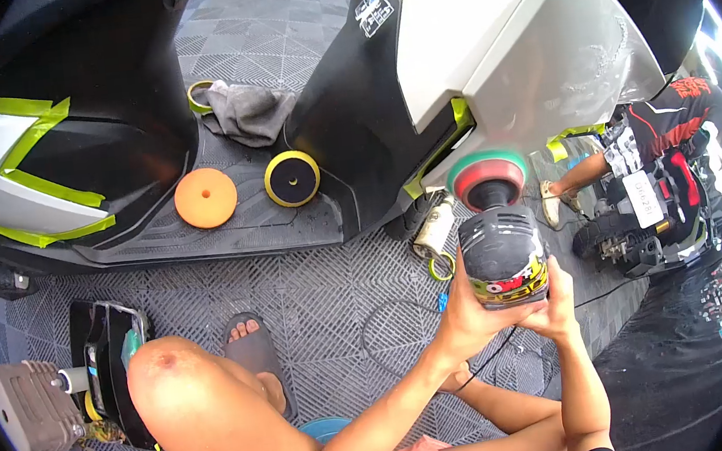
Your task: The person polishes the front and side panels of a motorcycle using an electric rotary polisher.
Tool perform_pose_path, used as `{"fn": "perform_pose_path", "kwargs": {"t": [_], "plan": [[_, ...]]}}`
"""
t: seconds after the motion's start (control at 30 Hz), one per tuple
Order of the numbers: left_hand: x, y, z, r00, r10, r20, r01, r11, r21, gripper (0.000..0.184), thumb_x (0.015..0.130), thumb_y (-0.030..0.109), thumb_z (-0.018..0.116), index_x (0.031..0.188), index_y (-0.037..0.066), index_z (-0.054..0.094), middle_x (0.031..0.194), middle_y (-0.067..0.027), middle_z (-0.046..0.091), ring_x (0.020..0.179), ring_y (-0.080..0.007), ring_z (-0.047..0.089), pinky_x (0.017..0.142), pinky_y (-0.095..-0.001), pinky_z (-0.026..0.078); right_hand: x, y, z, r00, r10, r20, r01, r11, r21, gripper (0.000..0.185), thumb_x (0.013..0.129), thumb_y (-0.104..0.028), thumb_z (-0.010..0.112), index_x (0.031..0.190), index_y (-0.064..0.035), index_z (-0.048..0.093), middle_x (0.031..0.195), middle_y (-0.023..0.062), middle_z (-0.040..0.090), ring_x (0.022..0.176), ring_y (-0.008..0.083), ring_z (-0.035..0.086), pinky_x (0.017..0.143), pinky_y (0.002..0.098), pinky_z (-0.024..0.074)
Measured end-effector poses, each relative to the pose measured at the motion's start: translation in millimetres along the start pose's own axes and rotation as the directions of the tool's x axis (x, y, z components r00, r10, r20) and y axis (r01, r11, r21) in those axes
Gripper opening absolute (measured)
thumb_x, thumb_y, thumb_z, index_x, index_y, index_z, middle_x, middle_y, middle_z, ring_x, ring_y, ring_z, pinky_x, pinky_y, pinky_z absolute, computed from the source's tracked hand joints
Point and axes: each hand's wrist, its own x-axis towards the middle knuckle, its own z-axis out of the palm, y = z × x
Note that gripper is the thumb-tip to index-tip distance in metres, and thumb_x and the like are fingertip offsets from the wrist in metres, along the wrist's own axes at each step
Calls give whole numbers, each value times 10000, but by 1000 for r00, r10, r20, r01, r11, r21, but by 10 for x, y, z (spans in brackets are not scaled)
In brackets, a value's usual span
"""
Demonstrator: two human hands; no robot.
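Both of my hands are wrapped round the body of a black power polisher point(504, 250). My left hand point(468, 309) grips its left side, and my right hand point(554, 302) closes on its right side and underside. The red and green polishing pad point(488, 179) at its far end is up against the lower edge of the scooter's white panel point(536, 48); whether it spins I cannot tell. An orange foam pad point(206, 198) and a black pad with a yellow rim point(292, 179) lie on the scooter's footboard point(230, 237).
A grey cloth point(252, 114) and a tape roll sit on the footboard. Yellow-green masking tape point(40, 182) edges the panels. A bottle point(434, 227) and another tape roll point(442, 267) are below the panel. A black cord trails over the floor. Another person's leg point(580, 174) shows at right.
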Motion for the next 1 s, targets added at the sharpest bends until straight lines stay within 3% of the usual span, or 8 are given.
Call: {"fn": "perform_pose_path", "kwargs": {"t": [0.07, 0.13, 0.2, 0.27, 0.37, 0.63, 0.83, 1.0], "plan": [[6, -34, 16, 999, 35, 7, -36, 998, 51, 855, 642, 145, 866, 1301, -1, 342, 1173, -139, 572, 1093, -217, 584, 918, -353, 486, 47, -70, -14, 1000, 13, 9, -13, 1000, 23, 694, 572, -257, 841, 1097, 39, 498, 794, 124, 611, 655, 222, 635, 611, 327, 504], [29, 58, 66, 996, 91, 19, -93, 985, 143, 849, 646, 154, 866, 1290, -14, 338, 1172, -151, 572, 1083, -226, 592, 916, -357, 488, -96, 93, 50, 986, 159, 42, -164, 946, 280, 651, 583, -246, 834, 1054, 44, 492, 746, 118, 595, 611, 228, 612, 585, 329, 488], [32, 252, 174, 991, 135, 3, -133, 977, 168, 844, 643, 174, 870, 1266, -33, 339, 1170, -171, 573, 1054, -245, 612, 901, -367, 497, -148, 95, 38, 994, 89, -59, -77, 980, 181, 631, 587, -246, 832, 1026, 41, 481, 732, 119, 585, 598, 242, 604, 570, 327, 480], [42, 346, 184, 989, 145, 22, -146, 979, 142, 848, 642, 162, 870, 1269, -29, 331, 1171, -171, 570, 1058, -241, 610, 899, -362, 499, -52, 11, 42, 991, 76, -112, -43, 961, 275, 623, 577, -237, 829, 1002, 34, 464, 728, 123, 572, 590, 276, 593, 544, 331, 464], [9, 423, 220, 993, 116, 20, -118, 987, 108, 851, 647, 121, 864, 1278, -19, 310, 1176, -166, 562, 1069, -229, 603, 908, -354, 498, 160, -181, -36, 1000, -1, -16, 5, 969, 247, 631, 560, -221, 824, 1011, 36, 464, 741, 122, 577, 604, 288, 601, 542, 341, 464], [47, 646, 280, 976, 213, 38, -217, 956, 198, 862, 634, 144, 878, 1270, -12, 317, 1169, -172, 569, 1061, -239, 603, 897, -350, 497, 214, -319, -10, 976, 203, -75, -148, 881, 449, 539, 515, -198, 771, 922, 16, 490, 738, 114, 595, 611, 294, 611, 585, 337, 486], [-10, 681, 241, 975, 219, -26, -216, 974, 74, 865, 621, 47, 868, 1269, 15, 295, 1147, -135, 551, 1041, -213, 602, 870, -330, 524, 423, -577, -119, 992, 120, -42, -97, 930, 355, 618, 559, -241, 808, 1046, 23, 533, 796, 140, 642, 700, 282, 669, 628, 340, 515], [53, 831, 377, 989, 149, 19, -150, 973, 177, 916, 568, 54, 895, 1248, -6, 285, 1154, -141, 537, 1051, -219, 591, 881, -329, 530, 394, -540, -106, 982, 181, -49, -141, 886, 442, 615, 544, -233, 812, 1028, 27, 536, 788, 131, 636, 690, 260, 662, 633, 339, 512]]}}
